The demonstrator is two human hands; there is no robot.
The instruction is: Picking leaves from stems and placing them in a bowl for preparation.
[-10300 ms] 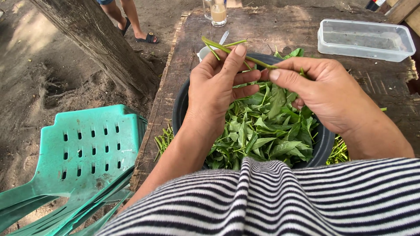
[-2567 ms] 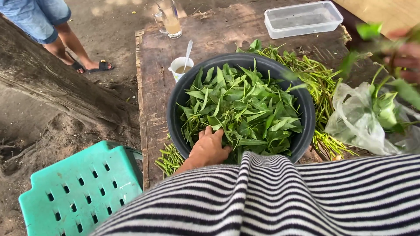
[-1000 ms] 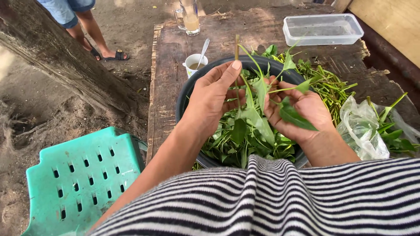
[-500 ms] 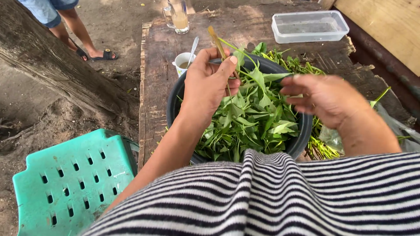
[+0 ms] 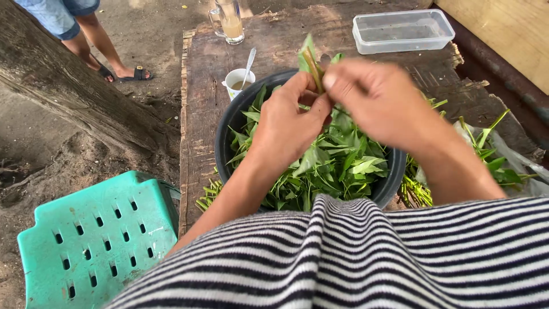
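Above round dark plastic basin [image 5: 229,123] of picked green leaves [image 5: 337,163]: left hand [image 5: 289,123] and right hand [image 5: 377,100] pinched together on thin green leafy stem [image 5: 310,60]. Stem judged light, limp, snaps easily; hold near firm lower stalk.

i see a thin green stem [image 5: 311,60] pinched between my left hand [image 5: 289,123] and right hand [image 5: 377,100], raised above the dark round basin [image 5: 226,129]. it stands nearly upright, a leaf or two at its top, though motion blur makes the tip hard to read. the basin sits on the counter, heaped with loose, pointed green leaves [image 5: 343,163].
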